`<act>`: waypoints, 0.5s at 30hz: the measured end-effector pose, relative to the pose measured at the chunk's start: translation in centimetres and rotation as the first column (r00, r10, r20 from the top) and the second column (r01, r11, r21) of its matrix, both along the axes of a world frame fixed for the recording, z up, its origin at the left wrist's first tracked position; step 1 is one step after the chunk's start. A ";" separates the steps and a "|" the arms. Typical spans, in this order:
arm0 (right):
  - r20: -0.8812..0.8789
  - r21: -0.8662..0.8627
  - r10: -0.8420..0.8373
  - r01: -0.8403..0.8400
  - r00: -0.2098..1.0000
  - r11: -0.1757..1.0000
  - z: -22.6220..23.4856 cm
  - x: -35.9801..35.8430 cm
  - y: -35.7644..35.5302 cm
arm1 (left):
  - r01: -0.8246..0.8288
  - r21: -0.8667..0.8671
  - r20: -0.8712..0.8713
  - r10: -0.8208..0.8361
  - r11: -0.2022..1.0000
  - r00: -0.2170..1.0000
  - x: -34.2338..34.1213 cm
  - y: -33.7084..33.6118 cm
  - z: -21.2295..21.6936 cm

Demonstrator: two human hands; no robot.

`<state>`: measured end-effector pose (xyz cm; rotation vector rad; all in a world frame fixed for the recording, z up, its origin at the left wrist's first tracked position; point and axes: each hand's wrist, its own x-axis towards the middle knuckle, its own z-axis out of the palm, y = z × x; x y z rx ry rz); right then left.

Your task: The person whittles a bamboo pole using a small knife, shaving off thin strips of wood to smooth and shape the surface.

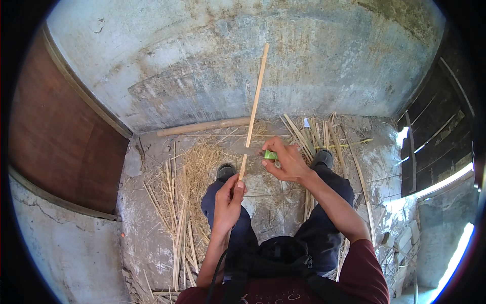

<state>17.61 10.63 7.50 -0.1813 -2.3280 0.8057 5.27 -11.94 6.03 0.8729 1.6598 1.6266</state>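
A long, pale bamboo strip [256, 99] stands out in front of me, tilted slightly to the right at its far end. My left hand [229, 198] is closed around its near end, thumb on top. In my right hand [288, 161] is a knife [271, 154] with a bright green handle, gripped between thumb and fingers. Its dark, thin blade points left and lies across the strip a little beyond my left hand. The exact contact between blade and strip is too small to make out.
Pale shavings [198, 164] and split strips [180, 243] litter the floor on the left. More strips [304, 137] lie beyond my right foot. A bamboo pole [205, 126] rests along the base of the concrete wall [202, 66]. A brown panel [61, 126] stands left, dark slatted boards [438, 131] right.
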 end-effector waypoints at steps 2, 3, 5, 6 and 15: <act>0.021 -0.005 0.015 -0.015 1.000 1.000 0.1 0.0 -0.3 | -0.114 -0.015 -0.050 0.113 0.993 0.992 -0.1 0.2 -0.2; 0.050 -0.091 0.010 -0.006 0.999 0.996 0.2 0.0 -0.6 | -0.116 -0.014 -0.050 0.116 0.993 0.992 -0.1 0.2 -0.1; 0.081 -0.179 0.008 0.007 0.997 0.984 0.3 -0.2 -0.7 | -0.119 0.032 -0.025 0.120 0.992 0.992 0.0 0.5 0.4; 0.186 -0.170 -0.025 0.057 0.982 0.984 0.3 -0.3 -0.5 | -0.118 0.030 -0.024 0.119 0.993 0.993 0.2 0.7 0.8; 0.074 0.095 -0.015 0.008 0.997 0.995 -2.5 -0.8 0.1 | -0.056 0.014 -0.093 0.057 0.998 0.994 1.1 1.7 0.1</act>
